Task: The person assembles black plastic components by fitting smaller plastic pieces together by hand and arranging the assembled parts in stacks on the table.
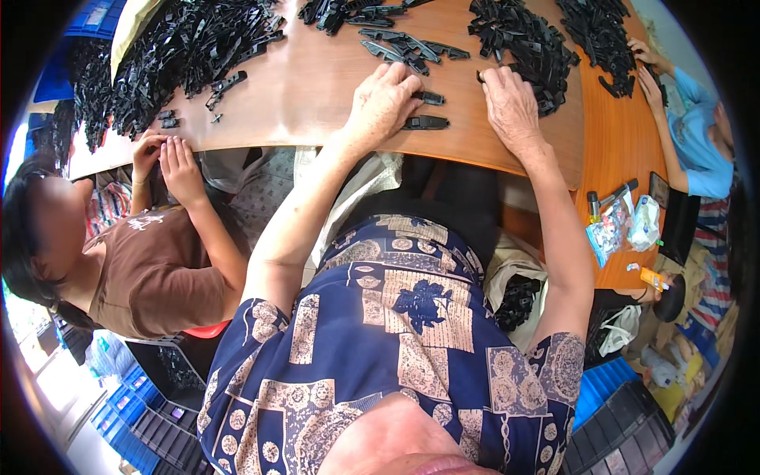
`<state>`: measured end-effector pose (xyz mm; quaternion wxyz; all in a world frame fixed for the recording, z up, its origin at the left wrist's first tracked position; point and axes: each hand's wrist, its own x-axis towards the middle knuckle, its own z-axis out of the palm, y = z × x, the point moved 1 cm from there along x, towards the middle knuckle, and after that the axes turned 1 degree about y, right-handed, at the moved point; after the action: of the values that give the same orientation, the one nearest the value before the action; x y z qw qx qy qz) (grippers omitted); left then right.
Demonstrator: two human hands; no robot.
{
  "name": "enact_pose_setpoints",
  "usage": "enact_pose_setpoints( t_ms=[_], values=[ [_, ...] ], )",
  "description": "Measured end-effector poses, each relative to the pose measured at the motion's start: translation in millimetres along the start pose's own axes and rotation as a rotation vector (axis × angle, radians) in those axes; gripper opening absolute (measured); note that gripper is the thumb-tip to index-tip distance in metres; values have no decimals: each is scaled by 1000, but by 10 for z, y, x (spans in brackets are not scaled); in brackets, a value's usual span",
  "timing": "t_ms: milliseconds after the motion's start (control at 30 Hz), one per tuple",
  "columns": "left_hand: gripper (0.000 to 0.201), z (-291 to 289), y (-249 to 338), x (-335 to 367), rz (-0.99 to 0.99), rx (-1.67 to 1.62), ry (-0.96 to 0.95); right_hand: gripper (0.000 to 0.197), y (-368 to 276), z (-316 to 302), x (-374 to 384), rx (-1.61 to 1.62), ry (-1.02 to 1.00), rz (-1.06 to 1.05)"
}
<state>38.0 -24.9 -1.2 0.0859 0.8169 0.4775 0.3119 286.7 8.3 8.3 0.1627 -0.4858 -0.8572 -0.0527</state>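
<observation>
Over the wooden table, my left hand [384, 101] is closed, its fingers bent and pressed together. A short black plastic part [431, 98] reaches out from beside its fingertips, and a longer black plastic clip [427, 123] lies just below. What the palm covers is hidden. My right hand [511, 104] is closed too, with a bit of a black plastic part [480, 77] showing at its fingertips. Beside that hand rises a pile of black plastic parts [546, 67]. Several slim black parts [408, 49] lie loose beyond my left hand.
Larger heaps of black parts [182, 59] cover the table's left. A person in a brown shirt [170, 269] sits at my left; another in blue [701, 142] works at the far right. Plastic packets [613, 229] lie on the right-hand table. Blue bins [131, 408] stand below left.
</observation>
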Motion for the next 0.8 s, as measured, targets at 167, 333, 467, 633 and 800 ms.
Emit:
enact_pose_setpoints(
  t_ms=[167,333,467,633,800],
  values=[
    [26,-2,44,-57,-25,-5,-31,17,-152,73,-91,817,2,297],
    [29,-34,11,-116,-85,-41,16,21,-101,-74,-74,1184,-489,645],
    [29,-48,-29,-132,-50,-105,-18,21,-49,-43,-56,868,-426,482],
    [25,-51,-18,-144,-127,-122,11,20,-74,-96,-156,770,-267,407],
    [22,-54,0,-101,-40,-157,16,21,-71,-272,-129,443,-249,280]
  ],
)
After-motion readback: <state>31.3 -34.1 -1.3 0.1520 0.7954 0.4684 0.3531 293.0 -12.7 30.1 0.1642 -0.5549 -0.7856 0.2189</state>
